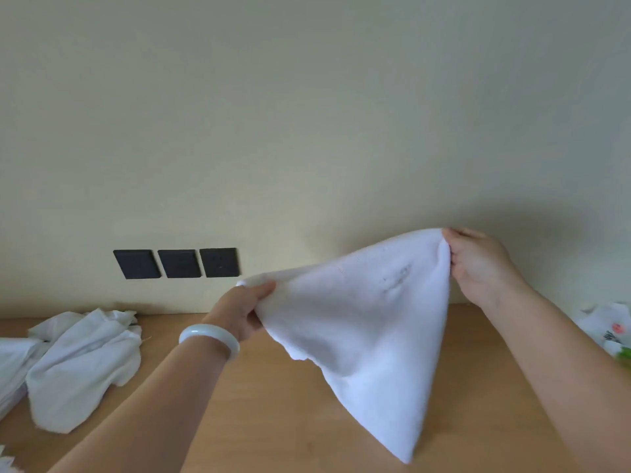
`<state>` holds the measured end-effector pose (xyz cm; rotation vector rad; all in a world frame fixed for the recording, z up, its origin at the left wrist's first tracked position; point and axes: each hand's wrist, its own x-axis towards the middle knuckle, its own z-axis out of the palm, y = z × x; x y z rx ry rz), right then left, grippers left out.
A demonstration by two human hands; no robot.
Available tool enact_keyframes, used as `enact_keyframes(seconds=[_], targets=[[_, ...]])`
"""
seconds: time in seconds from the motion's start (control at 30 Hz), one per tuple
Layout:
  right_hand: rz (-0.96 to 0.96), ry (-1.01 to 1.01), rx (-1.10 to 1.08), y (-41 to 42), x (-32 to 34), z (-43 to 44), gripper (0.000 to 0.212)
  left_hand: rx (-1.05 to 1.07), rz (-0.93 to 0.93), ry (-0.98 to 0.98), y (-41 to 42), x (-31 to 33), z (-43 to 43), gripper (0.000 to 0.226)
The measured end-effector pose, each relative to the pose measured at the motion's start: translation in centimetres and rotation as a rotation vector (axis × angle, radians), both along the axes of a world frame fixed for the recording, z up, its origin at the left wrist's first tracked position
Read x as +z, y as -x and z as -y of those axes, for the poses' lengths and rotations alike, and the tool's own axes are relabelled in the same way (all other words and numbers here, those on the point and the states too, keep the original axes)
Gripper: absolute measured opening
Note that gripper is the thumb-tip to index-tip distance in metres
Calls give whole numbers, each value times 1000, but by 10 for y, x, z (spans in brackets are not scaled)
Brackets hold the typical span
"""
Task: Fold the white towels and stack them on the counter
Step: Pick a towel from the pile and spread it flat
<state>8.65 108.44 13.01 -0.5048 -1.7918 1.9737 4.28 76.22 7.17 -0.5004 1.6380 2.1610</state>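
Head view: both hands — left point(246, 310), right point(478, 264) — pinch a towel point(368, 329) by its top corners above the counter point(273, 387), spreading it; next, I'd say, the first fold.

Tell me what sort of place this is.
Likely a home or hotel room: a wooden counter against a plain cream wall, three black wall plates, and a heap of white towels.

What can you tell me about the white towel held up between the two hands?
The white fluffy cloth towel hangs spread in a rough triangle, point downward, over the brown wooden counter. The left hand pinches its lower corner; the right hand pinches its higher corner. A faint grey smudge marks its upper middle. Whether its tip touches the counter is unclear.
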Motion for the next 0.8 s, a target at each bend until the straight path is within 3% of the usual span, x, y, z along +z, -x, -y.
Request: enact_keyframes(seconds=[0.1, 0.23, 0.3, 0.37, 0.43, 0.5, 0.57, 0.67, 0.8], targets=[[4, -50, 21, 1, -9, -28, 17, 54, -51, 77, 14, 10, -14, 17], [-147, -362, 238, -5, 13, 0, 17, -61, -303, 713, 10, 29, -46, 32], [-177, -518, 495, -18, 16, 37, 21, -227, -330, 545, -4, 41, -71, 35], [-116, -585, 705, -34, -5, 75, 18, -417, -130, 314, -21, 39, -89, 48], [-36, -564, 786, -52, -43, 100, 16, -472, 23, 257, -28, 5, -91, 35], [16, -552, 851, -64, -91, 109, 17, -399, 97, 308, -37, -37, -83, 13], [89, -659, 900, -72, -136, 106, 9, -219, 148, 266, -43, -73, -72, 6], [240, -763, 873, -78, -193, 87, 8, 44, 176, 129, -52, -100, -60, 13], [470, -919, 874, -82, -228, 59, 29, 106, 169, 29, -65, -101, -48, 23]])
